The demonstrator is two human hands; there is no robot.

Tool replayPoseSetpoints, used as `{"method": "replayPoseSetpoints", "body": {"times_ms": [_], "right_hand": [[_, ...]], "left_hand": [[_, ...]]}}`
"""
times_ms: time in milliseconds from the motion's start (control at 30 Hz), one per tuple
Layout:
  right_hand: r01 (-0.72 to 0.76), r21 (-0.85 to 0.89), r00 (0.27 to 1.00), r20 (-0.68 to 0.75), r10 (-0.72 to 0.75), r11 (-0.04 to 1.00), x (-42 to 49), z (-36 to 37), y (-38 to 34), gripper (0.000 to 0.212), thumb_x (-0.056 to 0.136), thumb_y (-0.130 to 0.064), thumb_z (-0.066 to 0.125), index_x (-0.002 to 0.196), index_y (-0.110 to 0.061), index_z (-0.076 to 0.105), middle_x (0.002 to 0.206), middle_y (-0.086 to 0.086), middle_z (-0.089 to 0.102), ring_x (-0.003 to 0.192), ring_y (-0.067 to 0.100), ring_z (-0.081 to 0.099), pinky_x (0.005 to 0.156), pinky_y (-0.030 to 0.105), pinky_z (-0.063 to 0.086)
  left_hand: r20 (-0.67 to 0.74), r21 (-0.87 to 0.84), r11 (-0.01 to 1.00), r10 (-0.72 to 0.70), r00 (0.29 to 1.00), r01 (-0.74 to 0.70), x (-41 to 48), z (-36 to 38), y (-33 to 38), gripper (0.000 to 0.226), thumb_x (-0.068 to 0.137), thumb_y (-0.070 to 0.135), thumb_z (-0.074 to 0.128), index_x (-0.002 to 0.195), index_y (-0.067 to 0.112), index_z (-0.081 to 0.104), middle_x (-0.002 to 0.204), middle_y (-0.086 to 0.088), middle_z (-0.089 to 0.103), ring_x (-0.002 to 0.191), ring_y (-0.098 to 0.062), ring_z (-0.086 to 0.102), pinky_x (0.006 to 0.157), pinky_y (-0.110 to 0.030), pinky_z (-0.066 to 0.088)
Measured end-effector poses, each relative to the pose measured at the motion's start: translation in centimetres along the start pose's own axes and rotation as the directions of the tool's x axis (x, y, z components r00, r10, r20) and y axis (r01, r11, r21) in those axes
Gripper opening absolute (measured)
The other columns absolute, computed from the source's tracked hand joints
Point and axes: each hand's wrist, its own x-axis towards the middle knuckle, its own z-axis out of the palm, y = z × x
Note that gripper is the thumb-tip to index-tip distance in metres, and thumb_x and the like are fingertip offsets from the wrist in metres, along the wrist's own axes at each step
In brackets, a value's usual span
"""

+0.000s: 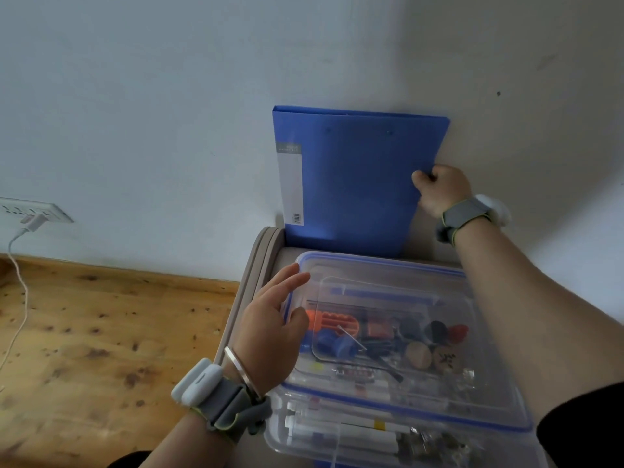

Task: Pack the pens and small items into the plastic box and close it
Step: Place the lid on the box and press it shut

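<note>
A clear plastic box [479,430] with a blue-rimmed transparent lid [388,265] lies on a small beige stand. Through the lid I see several small items: an orange piece [337,320], blue caps [334,342], round wooden and dark bits, and white pens [337,430] along the near side. My left hand [273,336] rests with straight fingers on the lid's left edge. My right hand [442,189] grips the right edge of a blue folder [351,184] that stands upright against the wall behind the box.
The beige stand [256,265] sits in a corner between two white walls. To the left lies a wooden floor [101,332], with a white power strip [33,211] and a plugged-in cable near the wall.
</note>
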Motion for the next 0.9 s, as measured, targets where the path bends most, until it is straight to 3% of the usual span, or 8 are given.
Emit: {"method": "replayPoseSetpoints", "body": {"times_ms": [200, 267, 433, 500, 667, 733, 800, 900], "right_hand": [[-0.068, -0.064, 0.997, -0.037, 0.065, 0.996, -0.5, 1.3, 1.2, 0.044, 0.095, -0.038, 0.046, 0.058, -0.014, 0.042, 0.058, 0.003, 0.046, 0.059, 0.028, 0.043, 0.055, 0.029, 0.028], [-0.093, -0.116, 0.996, -0.024, 0.090, 0.989, -0.9, 1.8, 1.4, 0.043, 0.094, -0.040, 0.046, 0.058, -0.018, 0.039, 0.058, 0.001, 0.044, 0.060, 0.028, 0.043, 0.059, 0.030, 0.029], [-0.111, -0.193, 0.993, 0.025, 0.118, 0.975, -1.1, 1.5, 2.2, 0.044, 0.090, -0.047, 0.049, 0.057, -0.019, 0.043, 0.056, -0.001, 0.047, 0.055, 0.026, 0.045, 0.053, 0.027, 0.027], [-0.101, -0.190, 0.992, 0.053, 0.112, 0.977, -1.1, 1.4, 2.4, 0.040, 0.088, -0.047, 0.054, 0.062, -0.017, 0.049, 0.061, -0.001, 0.052, 0.060, 0.026, 0.049, 0.061, 0.028, 0.033], [-0.059, -0.095, 0.994, 0.091, 0.067, 0.994, -1.3, 1.2, 3.0, 0.021, 0.086, -0.039, 0.060, 0.087, -0.019, 0.059, 0.080, -0.001, 0.059, 0.075, 0.023, 0.055, 0.070, 0.028, 0.039], [-0.075, -0.046, 0.991, 0.111, 0.080, 0.996, -1.6, 1.1, 3.2, 0.019, 0.086, -0.037, 0.061, 0.090, -0.019, 0.061, 0.080, -0.002, 0.062, 0.079, 0.024, 0.059, 0.071, 0.027, 0.039], [-0.110, -0.048, 0.983, 0.144, 0.116, 0.993, -1.8, 1.0, 3.3, 0.031, 0.086, -0.038, 0.062, 0.102, -0.011, 0.063, 0.094, 0.004, 0.068, 0.088, 0.026, 0.062, 0.076, 0.029, 0.043], [-0.149, -0.198, 0.959, 0.208, 0.190, 0.969, -2.2, 0.3, 3.1, 0.059, 0.086, -0.045, 0.061, 0.126, -0.003, 0.054, 0.120, 0.014, 0.063, 0.109, 0.032, 0.059, 0.095, 0.037, 0.046]], "left_hand": [[0.003, 0.007, 1.000, 0.006, 1.000, -0.006, 0.0, 0.0, -0.1, 0.048, 0.087, 0.004, 0.053, 0.128, 0.030, 0.050, 0.135, 0.024, 0.037, 0.129, -0.006, 0.041, 0.094, -0.017, 0.044], [0.010, 0.008, 1.000, 0.008, 1.000, -0.008, 0.0, 0.0, -0.1, 0.048, 0.088, 0.005, 0.053, 0.129, 0.029, 0.049, 0.138, 0.021, 0.038, 0.129, -0.007, 0.042, 0.096, -0.021, 0.046], [0.008, -0.010, 1.000, 0.014, 1.000, -0.014, 0.0, 0.0, -0.1, 0.048, 0.088, 0.004, 0.053, 0.129, 0.028, 0.049, 0.137, 0.021, 0.038, 0.129, -0.008, 0.042, 0.100, -0.028, 0.046], [0.009, -0.015, 1.000, 0.012, 1.000, -0.011, 0.0, -0.1, -0.1, 0.048, 0.087, 0.003, 0.053, 0.129, 0.027, 0.050, 0.137, 0.021, 0.038, 0.129, -0.009, 0.042, 0.100, -0.029, 0.046], [-0.013, 0.020, 0.999, 0.027, 1.000, -0.027, 0.0, 0.0, 0.0, 0.048, 0.087, 0.003, 0.053, 0.128, 0.027, 0.050, 0.133, 0.024, 0.037, 0.128, -0.005, 0.041, 0.087, -0.005, 0.040], [-0.009, 0.021, 0.999, 0.027, 1.000, -0.026, 0.0, 0.0, 0.0, 0.048, 0.087, 0.003, 0.053, 0.129, 0.027, 0.050, 0.133, 0.024, 0.037, 0.129, -0.006, 0.041, 0.091, -0.011, 0.042], [-0.009, 0.024, 0.999, 0.027, 1.000, -0.027, 0.0, 0.0, 0.0, 0.048, 0.088, 0.004, 0.053, 0.129, 0.027, 0.050, 0.133, 0.024, 0.037, 0.129, -0.007, 0.042, 0.096, -0.019, 0.044], [-0.014, 0.020, 0.999, 0.032, 0.999, -0.032, -0.1, 0.1, 0.0, 0.048, 0.087, 0.003, 0.053, 0.129, 0.027, 0.050, 0.134, 0.024, 0.037, 0.129, -0.007, 0.041, 0.100, -0.026, 0.045]]}}
